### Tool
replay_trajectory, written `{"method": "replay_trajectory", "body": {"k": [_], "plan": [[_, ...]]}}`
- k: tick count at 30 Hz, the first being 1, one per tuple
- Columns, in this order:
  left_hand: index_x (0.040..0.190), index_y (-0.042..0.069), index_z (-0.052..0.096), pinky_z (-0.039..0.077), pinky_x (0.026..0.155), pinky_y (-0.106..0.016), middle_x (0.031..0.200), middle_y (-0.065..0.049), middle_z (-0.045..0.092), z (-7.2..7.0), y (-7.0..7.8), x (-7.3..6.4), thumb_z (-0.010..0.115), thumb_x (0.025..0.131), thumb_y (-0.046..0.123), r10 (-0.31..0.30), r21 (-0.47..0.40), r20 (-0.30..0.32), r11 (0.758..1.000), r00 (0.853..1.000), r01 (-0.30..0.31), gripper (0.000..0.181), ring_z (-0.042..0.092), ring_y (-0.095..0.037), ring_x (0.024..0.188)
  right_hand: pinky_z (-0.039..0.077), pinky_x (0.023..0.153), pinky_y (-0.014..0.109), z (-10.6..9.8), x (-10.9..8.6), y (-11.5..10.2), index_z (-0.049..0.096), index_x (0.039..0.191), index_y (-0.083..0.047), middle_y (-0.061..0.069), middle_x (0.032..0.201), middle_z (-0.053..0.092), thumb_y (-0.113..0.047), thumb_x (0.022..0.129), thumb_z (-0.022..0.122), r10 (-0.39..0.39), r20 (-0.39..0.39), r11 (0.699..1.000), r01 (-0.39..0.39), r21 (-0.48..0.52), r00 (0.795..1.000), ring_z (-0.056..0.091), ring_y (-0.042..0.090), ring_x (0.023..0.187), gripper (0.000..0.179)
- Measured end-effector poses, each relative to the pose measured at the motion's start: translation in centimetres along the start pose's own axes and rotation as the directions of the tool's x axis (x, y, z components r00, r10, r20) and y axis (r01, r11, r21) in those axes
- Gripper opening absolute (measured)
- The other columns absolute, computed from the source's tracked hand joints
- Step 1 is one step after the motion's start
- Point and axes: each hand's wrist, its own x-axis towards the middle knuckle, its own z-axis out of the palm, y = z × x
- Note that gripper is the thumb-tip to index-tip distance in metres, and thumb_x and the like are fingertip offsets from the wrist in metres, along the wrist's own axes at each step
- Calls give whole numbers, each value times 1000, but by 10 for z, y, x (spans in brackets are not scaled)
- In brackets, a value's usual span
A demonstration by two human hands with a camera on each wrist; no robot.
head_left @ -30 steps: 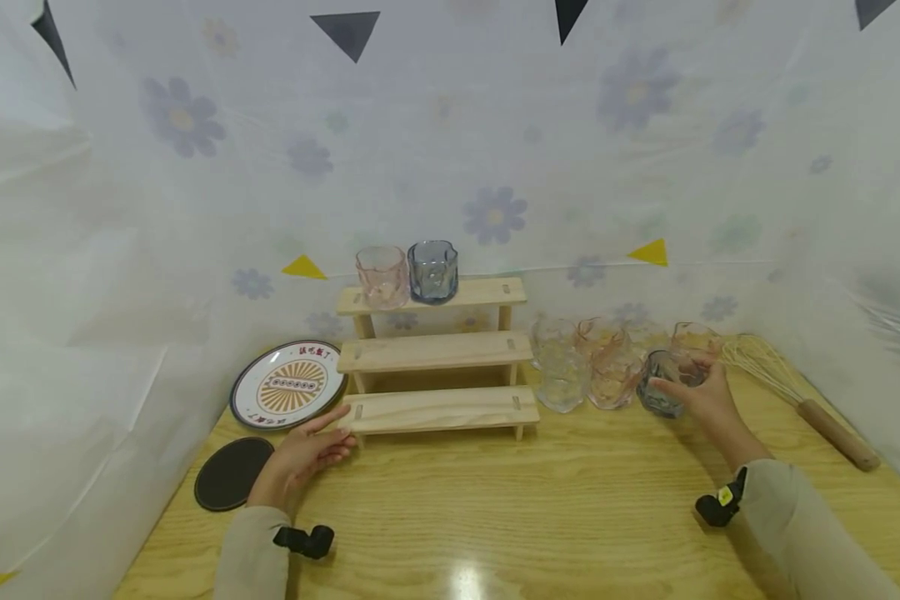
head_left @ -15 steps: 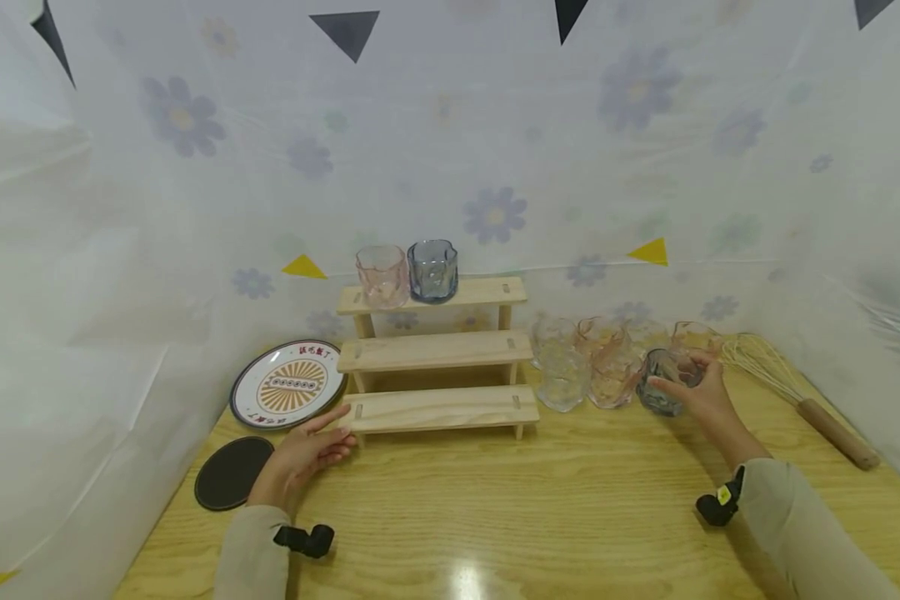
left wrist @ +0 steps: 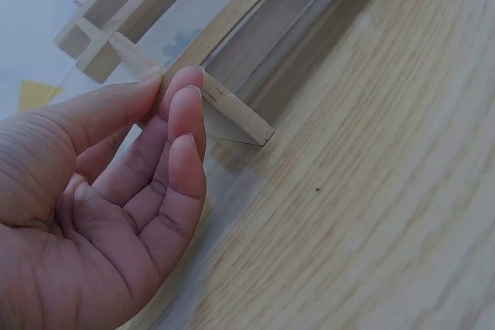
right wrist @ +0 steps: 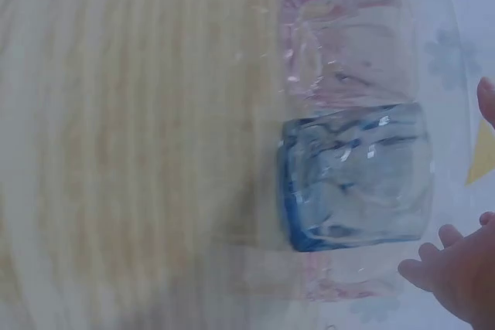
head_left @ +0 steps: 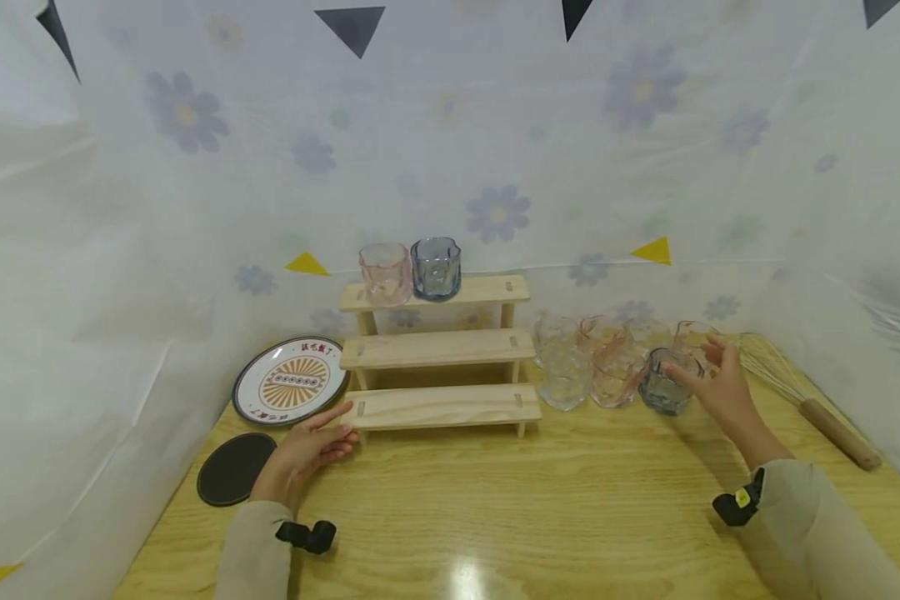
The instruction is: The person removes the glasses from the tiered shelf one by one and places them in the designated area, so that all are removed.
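My left hand pinches the left end of the lowest step of a three-tier wooden stand; in the left wrist view the thumb and fingertips meet at the board's end. At the right, a blue-grey glass stands upright on the table. Just right of and above it is my right hand, thumb and fingers spread apart around nothing. In the right wrist view that blue glass is clear of the fingers. A pink glass and another blue glass sit on the top step.
Several clear and pink glasses stand close together between the stand and the blue-grey glass. A whisk lies at the far right. Left of the stand are a patterned plate and a dark round coaster. A floral sheet hangs behind.
My right hand has let go of the blue-grey glass and drawn back slightly up and to the right. The left hand keeps its grip on the stand.
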Motion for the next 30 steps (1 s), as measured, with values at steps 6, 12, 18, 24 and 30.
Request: {"method": "replay_trajectory", "body": {"k": [6, 12, 18, 24, 30], "plan": [[148, 10, 33, 54, 69, -21, 85, -2, 71, -1, 1, 0, 60, 94, 11, 4, 15, 8, 1000, 1000, -4, 60, 66, -9, 72, 10, 109, 61, -1, 5, -20, 4, 150, -1, 30, 151, 9, -30, 92, 63, -76, -14, 996, 76, 36, 997, 8, 47, 138, 88], [148, 9, 33, 54, 69, -21, 84, -1, 71, -3, 0, 1, 59, 94, 11, 9, 14, 7, 1000, 1000, -9, 60, 66, -9, 72, 12, 112, 56, 12, 17, -45, 11, 151, -6, 25, 151, 15, -28, 91, 64, -115, 0, 990, 114, 81, 993, 14, 41, 138, 83], [147, 9, 34, 54, 68, -21, 83, -1, 71, -4, -1, 0, 61, 93, 10, 4, -1, -6, 1000, 1000, -4, 60, 66, -9, 70, 14, 113, 53, 49, 32, -72, 14, 149, -5, 22, 150, 20, -23, 90, 67, -170, 57, 976, 160, 150, 984, 17, 39, 137, 82], [147, 9, 34, 54, 68, -21, 84, -2, 71, -2, -1, 0, 61, 93, 11, 12, 4, 1, 1000, 1000, -12, 60, 65, -8, 70, 16, 114, 47, 90, 41, -106, 19, 148, -7, 17, 150, 20, -29, 88, 69, -207, 126, 959, 175, 223, 970, 18, 33, 139, 82], [147, 9, 34, 54, 70, -22, 86, -2, 71, -1, 0, 0, 60, 94, 12, 12, 18, 3, 1000, 1000, -12, 59, 66, -9, 72, 18, 114, 42, 127, 49, -134, 24, 146, -8, 15, 150, 24, -32, 86, 71, -248, 160, 940, 197, 277, 956, 21, 29, 139, 79]]}}
